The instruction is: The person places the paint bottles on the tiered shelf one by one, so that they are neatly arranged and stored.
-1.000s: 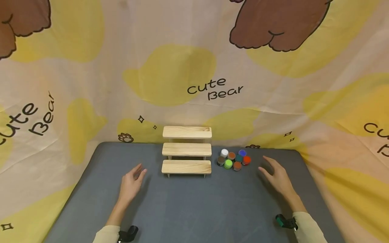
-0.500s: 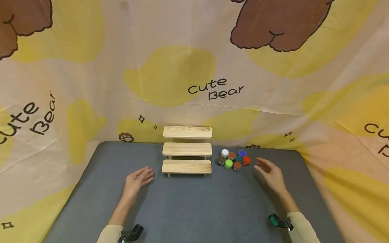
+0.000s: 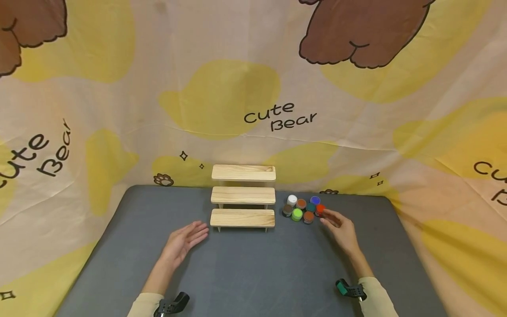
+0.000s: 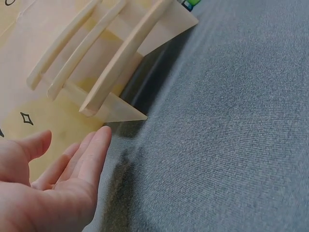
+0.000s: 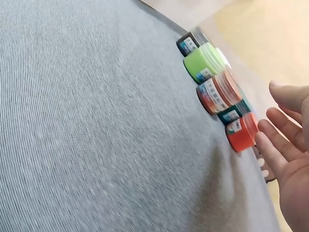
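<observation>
A three-tier wooden display stand (image 3: 242, 218) stands at the back middle of the table. To its right is a tight cluster of several small paint jars, among them a red jar (image 5: 241, 133), a light green jar (image 3: 296, 215), a white jar (image 3: 292, 200) and a blue jar (image 3: 315, 200). My right hand (image 3: 341, 231) reaches in from the right, fingertips right at the red jar, fingers loosely bent and not closed round it. My left hand (image 3: 183, 244) is just left of the stand's lowest step, palm turned inward, fingers extended and holding nothing.
The dark grey table (image 3: 245, 273) spreads in front of the stand. A printed cloth backdrop (image 3: 222, 101) rises right behind the stand and jars and along both sides. Each wrist wears a black strapped device (image 3: 174, 304).
My right hand has moved left from the table's right part up to the red jar. My left hand has shifted right toward the stand, its fingers straightening. Stand and jars keep their places.
</observation>
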### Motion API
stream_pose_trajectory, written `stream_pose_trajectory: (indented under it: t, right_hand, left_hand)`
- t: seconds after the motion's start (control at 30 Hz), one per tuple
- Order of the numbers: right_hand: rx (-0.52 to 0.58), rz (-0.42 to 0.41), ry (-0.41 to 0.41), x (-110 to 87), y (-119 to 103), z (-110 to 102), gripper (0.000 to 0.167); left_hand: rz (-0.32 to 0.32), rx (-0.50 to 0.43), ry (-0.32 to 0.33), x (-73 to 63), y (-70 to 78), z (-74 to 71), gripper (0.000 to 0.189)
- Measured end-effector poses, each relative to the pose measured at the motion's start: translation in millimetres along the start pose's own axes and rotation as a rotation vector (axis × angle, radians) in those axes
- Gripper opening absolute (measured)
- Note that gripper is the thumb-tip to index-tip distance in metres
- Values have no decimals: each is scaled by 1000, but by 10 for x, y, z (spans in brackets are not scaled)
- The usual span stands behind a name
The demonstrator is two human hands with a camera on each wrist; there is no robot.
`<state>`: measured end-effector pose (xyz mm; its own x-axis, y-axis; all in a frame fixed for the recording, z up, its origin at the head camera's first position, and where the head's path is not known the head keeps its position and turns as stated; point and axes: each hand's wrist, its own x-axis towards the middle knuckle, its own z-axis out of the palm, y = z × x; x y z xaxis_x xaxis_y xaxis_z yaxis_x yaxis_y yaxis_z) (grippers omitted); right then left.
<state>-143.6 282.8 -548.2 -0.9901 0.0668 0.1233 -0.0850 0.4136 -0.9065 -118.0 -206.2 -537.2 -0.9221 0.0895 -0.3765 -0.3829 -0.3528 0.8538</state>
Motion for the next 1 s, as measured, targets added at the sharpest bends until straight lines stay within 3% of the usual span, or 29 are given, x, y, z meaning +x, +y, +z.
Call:
stream_pose_trajectory:
  t: [0.3,0.4,0.63,0.7,1.0]
  right_hand:
    - [139,-21,-1,14,-5,114,41]
    - [151,-13,-7,28,-20,154,40]
    - [149,6,-20,67,-6,260,38]
    - [150,9,-16,65,10,274,38]
    - [147,77,-5,91,5,342,48]
  left_hand:
    - [-6,-76,-40,73,-30,93,53]
    - [-30,-129,-31,102,-29,124,52]
    - [-59,-145,-24,137,-39,163,46]
    - [-50,-135,-45,147,-46,179,47]
    - [-33,-130,-14,197,-74,231,47]
